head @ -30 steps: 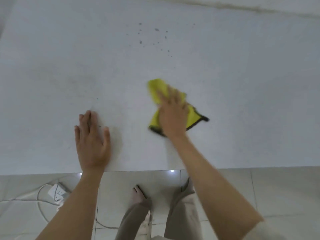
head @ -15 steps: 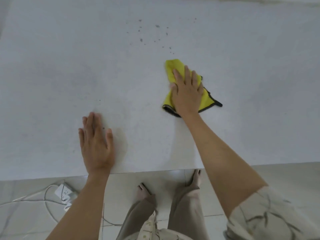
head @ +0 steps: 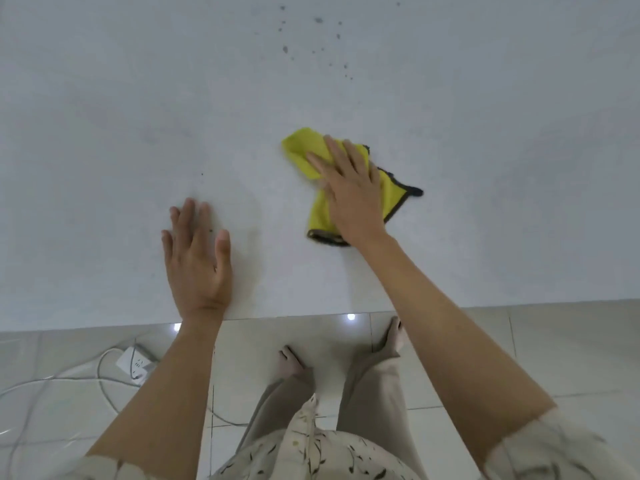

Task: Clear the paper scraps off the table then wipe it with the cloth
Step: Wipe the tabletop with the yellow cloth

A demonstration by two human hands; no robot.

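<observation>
Soft, even, bright light; faint shadows beside the hands, glare spots on floor tiles, wide-angle bending at edges.

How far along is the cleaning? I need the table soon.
Scraps look cleared: none show on the table. Wiping is in hand: the right hand presses the yellow cloth flat on the tabletop, while the left hand rests open near the front edge. Left to do: a cluster of dark specks beyond the cloth, and two small ones near the left hand.
</observation>
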